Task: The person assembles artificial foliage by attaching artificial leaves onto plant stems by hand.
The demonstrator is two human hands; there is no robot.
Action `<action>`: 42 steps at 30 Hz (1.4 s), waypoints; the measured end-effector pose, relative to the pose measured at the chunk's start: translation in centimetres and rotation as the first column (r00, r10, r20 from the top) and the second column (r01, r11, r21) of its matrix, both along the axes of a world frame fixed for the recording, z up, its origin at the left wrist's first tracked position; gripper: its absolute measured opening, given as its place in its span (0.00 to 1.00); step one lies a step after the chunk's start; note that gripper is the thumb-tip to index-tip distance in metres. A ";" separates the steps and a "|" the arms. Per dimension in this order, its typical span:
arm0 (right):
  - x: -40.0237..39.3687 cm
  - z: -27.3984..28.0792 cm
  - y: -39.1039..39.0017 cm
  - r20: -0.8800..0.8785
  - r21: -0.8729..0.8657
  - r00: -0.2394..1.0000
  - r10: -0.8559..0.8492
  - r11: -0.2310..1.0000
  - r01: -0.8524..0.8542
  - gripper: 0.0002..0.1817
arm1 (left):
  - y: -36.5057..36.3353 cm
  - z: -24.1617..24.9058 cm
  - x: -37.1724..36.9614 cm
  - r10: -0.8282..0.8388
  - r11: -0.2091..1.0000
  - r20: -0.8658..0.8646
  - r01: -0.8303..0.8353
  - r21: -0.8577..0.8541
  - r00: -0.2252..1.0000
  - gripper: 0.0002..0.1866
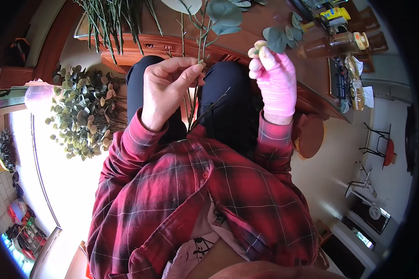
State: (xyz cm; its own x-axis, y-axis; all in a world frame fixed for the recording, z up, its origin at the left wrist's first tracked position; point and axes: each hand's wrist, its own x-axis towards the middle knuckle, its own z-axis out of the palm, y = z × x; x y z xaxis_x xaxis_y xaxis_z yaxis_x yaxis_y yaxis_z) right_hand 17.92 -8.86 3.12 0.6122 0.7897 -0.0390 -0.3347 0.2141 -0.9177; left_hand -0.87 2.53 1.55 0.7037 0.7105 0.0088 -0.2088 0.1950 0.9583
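My left hand [170, 86], bare, pinches a thin branching stem [202, 39] with thumb and forefinger. The stem rises past the table edge to large grey-green leaves [224, 14], and its lower twigs hang over my lap. My right hand [273, 79] wears a pink glove with pale fingertips. Its fingers are closed around the base of a small leaf sprig [278, 38], held over the table edge to the right of the stem.
Green bare stems [114, 23] overhang the wooden table [165, 39] at the upper left. A large leafy bunch [86, 111] stands left of my knees. At the right are a brown bottle [333, 45], a yellow container [335, 16] and a round stool [310, 136].
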 end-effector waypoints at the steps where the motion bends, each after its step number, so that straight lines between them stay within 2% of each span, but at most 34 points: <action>1: -1.0 0.6 0.2 -0.016 0.010 0.999 0.030 0.999 -0.030 0.10 | 0.0 0.2 0.1 0.007 1.000 0.005 -0.007 -0.005 1.000 0.06; 3: -2.6 1.2 0.5 -0.049 0.012 0.996 0.069 0.998 -0.068 0.10 | -0.2 0.3 0.2 0.023 1.000 0.027 -0.023 -0.015 0.999 0.06; 5: -3.6 1.1 0.7 0.023 -0.038 0.992 0.123 0.992 -0.122 0.10 | -0.3 0.2 0.3 0.045 0.999 0.060 -0.043 -0.026 0.997 0.06; 10: -5.6 0.8 1.6 0.039 -0.053 0.998 0.054 0.997 -0.052 0.10 | -0.9 0.2 0.2 0.100 0.994 0.067 -0.103 0.048 0.993 0.06; 16: -6.4 0.5 2.2 0.157 -0.059 0.987 0.037 0.998 -0.028 0.09 | -1.1 -0.1 0.2 0.106 0.993 0.072 -0.109 0.041 0.992 0.05; 31: -6.8 0.4 2.8 0.165 -0.034 0.985 0.039 0.999 -0.034 0.08 | -1.2 -0.5 0.1 0.141 0.987 0.056 -0.145 0.077 0.989 0.05; 37: -7.5 1.1 2.7 0.328 -0.088 0.945 -0.003 0.996 0.034 0.07 | -1.4 -0.7 0.2 0.151 0.981 0.052 -0.156 0.118 0.987 0.05; 42: -7.3 0.9 2.6 0.341 -0.088 0.940 -0.024 0.994 0.057 0.06 | -1.6 -1.1 0.2 0.150 0.981 0.088 -0.159 0.111 0.985 0.06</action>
